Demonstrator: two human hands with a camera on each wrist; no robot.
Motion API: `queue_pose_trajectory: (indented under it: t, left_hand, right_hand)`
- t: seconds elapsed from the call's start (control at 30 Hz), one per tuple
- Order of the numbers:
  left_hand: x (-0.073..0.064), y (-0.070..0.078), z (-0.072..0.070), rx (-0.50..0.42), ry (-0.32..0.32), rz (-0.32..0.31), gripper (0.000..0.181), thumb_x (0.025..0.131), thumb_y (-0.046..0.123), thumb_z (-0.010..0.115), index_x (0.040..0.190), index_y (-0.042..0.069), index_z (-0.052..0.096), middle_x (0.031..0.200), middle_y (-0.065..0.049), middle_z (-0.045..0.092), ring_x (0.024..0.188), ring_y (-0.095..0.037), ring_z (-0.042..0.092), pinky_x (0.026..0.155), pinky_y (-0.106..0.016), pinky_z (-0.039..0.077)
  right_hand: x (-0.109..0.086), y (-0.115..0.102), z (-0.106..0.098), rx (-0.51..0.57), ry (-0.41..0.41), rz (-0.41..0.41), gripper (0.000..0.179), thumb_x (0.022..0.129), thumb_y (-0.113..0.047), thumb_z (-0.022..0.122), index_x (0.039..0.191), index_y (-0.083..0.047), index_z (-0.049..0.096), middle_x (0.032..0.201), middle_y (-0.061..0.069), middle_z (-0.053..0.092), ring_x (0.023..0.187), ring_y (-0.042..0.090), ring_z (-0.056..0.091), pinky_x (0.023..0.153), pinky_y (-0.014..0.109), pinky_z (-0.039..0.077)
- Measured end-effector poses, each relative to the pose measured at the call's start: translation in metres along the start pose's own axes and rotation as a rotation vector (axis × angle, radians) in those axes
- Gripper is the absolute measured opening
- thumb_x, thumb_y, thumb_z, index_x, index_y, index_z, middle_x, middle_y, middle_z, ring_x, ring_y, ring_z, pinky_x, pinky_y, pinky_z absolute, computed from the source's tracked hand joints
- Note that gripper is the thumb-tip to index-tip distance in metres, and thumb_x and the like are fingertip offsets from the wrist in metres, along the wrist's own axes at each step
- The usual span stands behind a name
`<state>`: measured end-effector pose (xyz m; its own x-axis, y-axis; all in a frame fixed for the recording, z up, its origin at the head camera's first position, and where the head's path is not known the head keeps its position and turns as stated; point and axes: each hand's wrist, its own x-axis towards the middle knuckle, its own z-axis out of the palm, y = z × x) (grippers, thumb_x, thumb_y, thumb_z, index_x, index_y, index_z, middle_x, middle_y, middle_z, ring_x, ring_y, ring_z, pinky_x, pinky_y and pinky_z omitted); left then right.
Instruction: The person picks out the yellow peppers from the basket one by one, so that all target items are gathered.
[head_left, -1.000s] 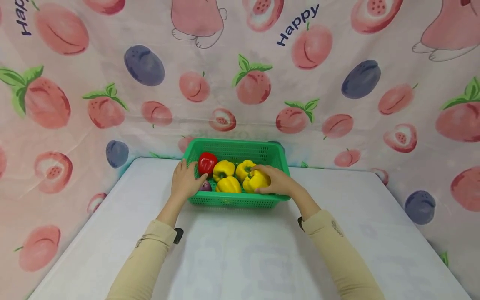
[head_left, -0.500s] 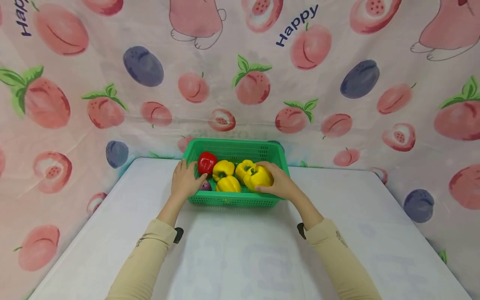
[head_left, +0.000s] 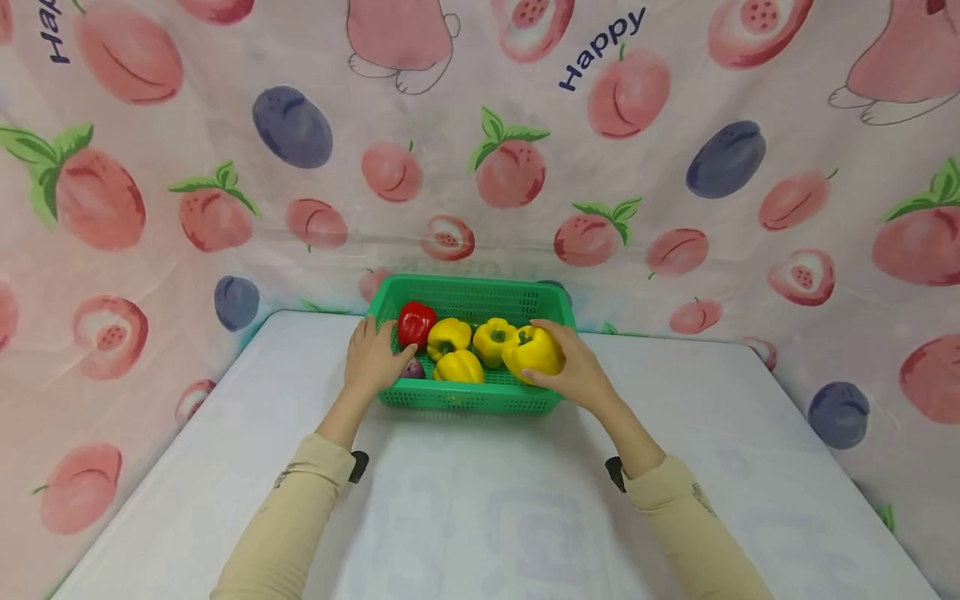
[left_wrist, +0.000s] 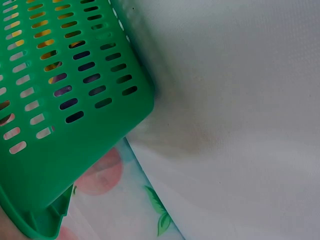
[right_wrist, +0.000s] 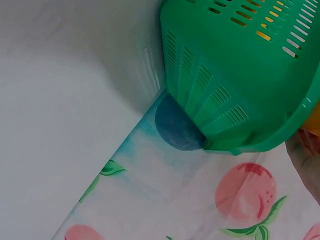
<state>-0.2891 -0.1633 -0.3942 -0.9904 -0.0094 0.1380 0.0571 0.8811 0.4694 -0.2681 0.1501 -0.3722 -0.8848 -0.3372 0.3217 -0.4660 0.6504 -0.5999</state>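
Observation:
A green plastic basket (head_left: 472,398) with slotted walls stands on the white table. My right hand (head_left: 576,367) grips a yellow bell pepper (head_left: 531,354) at the basket's right end, thumb in front and fingers behind. My left hand (head_left: 370,357) rests on the left rim, its thumb reaching over a purple onion-like vegetable (head_left: 413,369) that it partly hides. Inside, a red bell pepper (head_left: 416,324) sits at the left, with more yellow bell peppers (head_left: 450,339) beside it. In the right wrist view, part of the right hand (right_wrist: 306,162) shows at the edge.
The white table (head_left: 480,500) spreads in front of the basket and to both sides. Behind it hangs a cloth (head_left: 480,167) printed with peaches, close to the basket's back wall.
My right hand has drawn the yellow bell pepper up and to the right, apart from the other peppers. The left hand stays on the left rim.

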Motion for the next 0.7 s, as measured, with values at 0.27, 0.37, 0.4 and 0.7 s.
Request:
queue_pose_trajectory:
  t: [0.27, 0.37, 0.4, 0.7]
  left_hand:
    - [0.0, 0.001, 0.0, 0.007, -0.008, -0.004, 0.065, 0.093, 0.04, 0.051, 0.142, 0.0, 0.035, 0.153, -0.032, 0.013, 0.142, -0.047, 0.01, 0.117, -0.056, 0.01]
    - [0.001, 0.002, 0.001, 0.013, -0.006, -0.001, 0.065, 0.093, 0.04, 0.051, 0.142, 0.0, 0.035, 0.152, -0.032, 0.013, 0.142, -0.047, 0.01, 0.117, -0.056, 0.01]
    - [0.001, 0.002, 0.001, 0.013, -0.004, 0.0, 0.064, 0.094, 0.04, 0.051, 0.142, 0.0, 0.035, 0.152, -0.032, 0.013, 0.142, -0.047, 0.01, 0.117, -0.056, 0.01]
    - [-0.001, 0.001, 0.0, 0.006, 0.017, 0.015, 0.064, 0.093, 0.037, 0.052, 0.141, -0.002, 0.036, 0.151, -0.033, 0.015, 0.141, -0.047, 0.012, 0.118, -0.056, 0.011]
  right_hand:
    - [-0.012, -0.004, -0.01, 0.051, 0.079, 0.013, 0.069, 0.079, -0.024, 0.076, 0.139, -0.013, 0.042, 0.14, 0.015, 0.045, 0.12, 0.034, 0.048, 0.096, 0.053, 0.047]
    - [-0.016, -0.005, -0.015, 0.033, 0.114, -0.002, 0.069, 0.079, -0.023, 0.076, 0.139, -0.011, 0.043, 0.14, 0.015, 0.046, 0.119, 0.033, 0.049, 0.095, 0.051, 0.048]
    - [-0.017, -0.005, -0.016, 0.03, 0.124, -0.008, 0.069, 0.079, -0.023, 0.076, 0.138, -0.011, 0.043, 0.14, 0.015, 0.046, 0.119, 0.033, 0.049, 0.094, 0.05, 0.048]
    - [-0.024, -0.001, -0.022, 0.053, 0.185, -0.003, 0.07, 0.078, -0.02, 0.076, 0.138, -0.009, 0.042, 0.14, 0.015, 0.046, 0.118, 0.033, 0.048, 0.092, 0.051, 0.049]
